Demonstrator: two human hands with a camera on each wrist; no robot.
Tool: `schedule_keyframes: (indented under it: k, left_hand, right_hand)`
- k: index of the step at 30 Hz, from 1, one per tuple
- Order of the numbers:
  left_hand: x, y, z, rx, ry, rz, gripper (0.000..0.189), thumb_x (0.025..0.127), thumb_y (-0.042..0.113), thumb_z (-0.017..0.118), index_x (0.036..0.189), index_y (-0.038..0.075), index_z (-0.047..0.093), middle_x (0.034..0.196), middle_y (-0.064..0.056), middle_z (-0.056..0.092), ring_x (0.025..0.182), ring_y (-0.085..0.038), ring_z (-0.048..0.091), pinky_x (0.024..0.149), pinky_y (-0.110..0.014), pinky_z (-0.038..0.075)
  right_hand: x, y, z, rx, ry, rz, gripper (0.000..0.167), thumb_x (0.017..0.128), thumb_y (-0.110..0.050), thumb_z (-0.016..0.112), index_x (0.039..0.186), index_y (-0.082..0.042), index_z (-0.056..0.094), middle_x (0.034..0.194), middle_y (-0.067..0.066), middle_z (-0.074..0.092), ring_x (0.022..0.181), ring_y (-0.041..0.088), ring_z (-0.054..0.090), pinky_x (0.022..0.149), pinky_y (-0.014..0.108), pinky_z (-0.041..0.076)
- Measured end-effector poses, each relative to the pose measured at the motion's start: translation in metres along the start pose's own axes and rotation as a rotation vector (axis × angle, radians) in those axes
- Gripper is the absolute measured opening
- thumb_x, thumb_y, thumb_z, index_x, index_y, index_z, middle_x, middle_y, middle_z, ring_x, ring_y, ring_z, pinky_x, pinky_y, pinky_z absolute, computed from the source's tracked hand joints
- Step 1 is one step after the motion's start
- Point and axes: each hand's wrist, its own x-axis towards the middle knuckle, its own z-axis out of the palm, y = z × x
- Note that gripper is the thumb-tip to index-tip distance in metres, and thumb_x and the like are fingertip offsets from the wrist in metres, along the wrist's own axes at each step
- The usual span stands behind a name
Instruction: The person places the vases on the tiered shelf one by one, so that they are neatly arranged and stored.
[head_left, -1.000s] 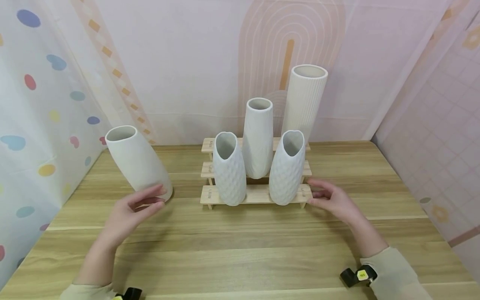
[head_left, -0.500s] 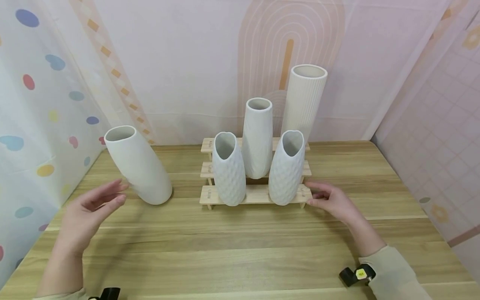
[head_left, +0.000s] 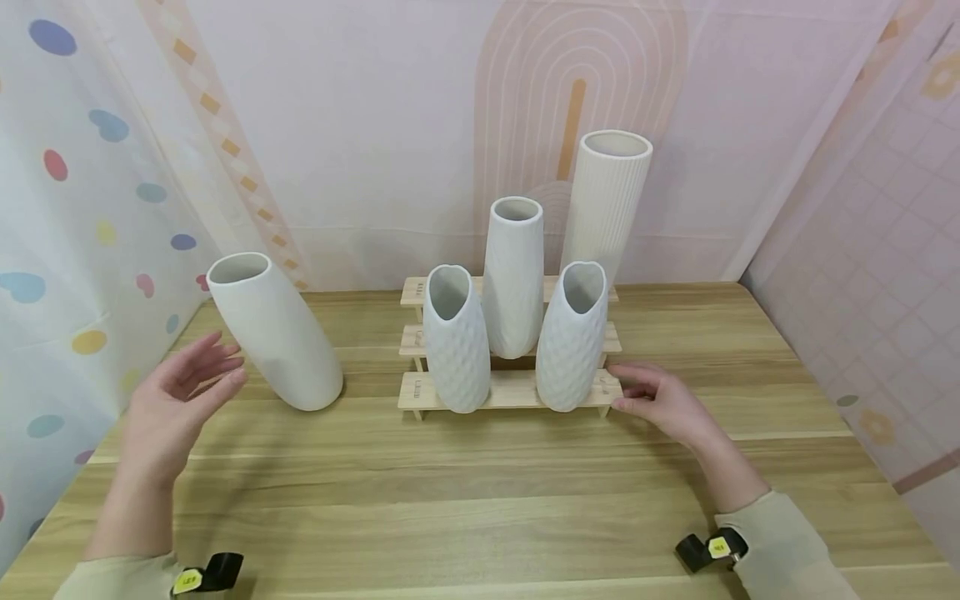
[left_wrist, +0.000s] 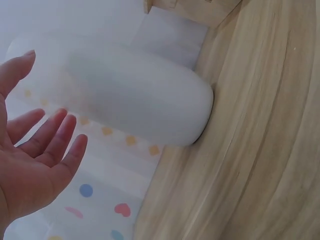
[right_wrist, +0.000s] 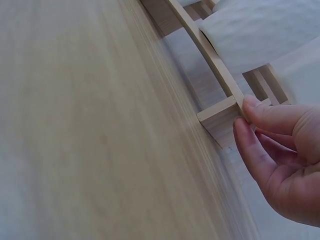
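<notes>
My left hand is raised just left of a plain white vase, its fingers apart and relaxed, holding nothing. In the left wrist view the vase stands on the table beyond the fingers. My right hand pinches the right end of the lowest shelf of a stepped wooden rack. The right wrist view has thumb and forefinger at that shelf's end. Two dimpled white vases, a left one and a right one, stand on the front shelf.
Behind them a slimmer white vase stands on the middle shelf, and a tall ribbed vase on the top shelf. The wood-grain table ends at a patterned back cloth. A dotted cloth hangs at left.
My left hand has come away from the plain vase, moving left and then slightly up. The vase stays where it stood. My right hand keeps its place at the rack's end.
</notes>
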Motion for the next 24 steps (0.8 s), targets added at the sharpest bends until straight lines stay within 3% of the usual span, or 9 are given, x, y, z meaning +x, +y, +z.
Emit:
schedule_keyframes:
  k: [4,9,17,24]
  left_hand:
    - [0.011,-0.003,0.007,0.022,-0.019,0.014,0.072,0.085,-0.012,0.07,0.149,0.008,0.044,0.125,0.003,0.059,0.112,-0.008,0.057,0.085,-0.01,0.045]
    - [0.023,-0.009,0.015,0.072,-0.033,0.014,0.076,0.082,-0.012,0.073,0.149,0.011,0.044,0.129,0.0,0.055,0.115,-0.013,0.051,0.087,-0.011,0.045]
    - [0.027,-0.02,0.028,0.148,-0.002,-0.03,0.079,0.08,-0.006,0.078,0.147,0.018,0.044,0.128,0.001,0.053,0.114,-0.013,0.05,0.085,-0.012,0.045]
    - [0.029,-0.037,0.035,0.223,0.018,0.009,0.091,0.077,-0.007,0.081,0.151,0.022,0.036,0.132,0.001,0.048,0.112,-0.014,0.051,0.08,-0.014,0.048]
  right_hand:
    - [0.0,0.001,0.0,0.003,-0.001,0.002,0.049,0.089,-0.005,0.074,0.133,0.008,0.057,0.136,0.028,0.052,0.1,0.032,0.063,0.081,0.024,0.051]
    - [0.001,0.0,0.0,0.016,-0.005,0.002,0.049,0.089,-0.005,0.074,0.133,0.008,0.057,0.136,0.028,0.051,0.101,0.033,0.064,0.081,0.024,0.051]
    - [0.001,0.0,0.0,0.012,-0.005,0.006,0.049,0.089,-0.005,0.074,0.133,0.008,0.057,0.136,0.028,0.051,0.101,0.034,0.064,0.08,0.024,0.051]
    - [0.001,0.002,0.0,0.01,-0.003,0.002,0.048,0.089,-0.004,0.074,0.133,0.008,0.057,0.136,0.029,0.051,0.1,0.033,0.064,0.08,0.024,0.051]
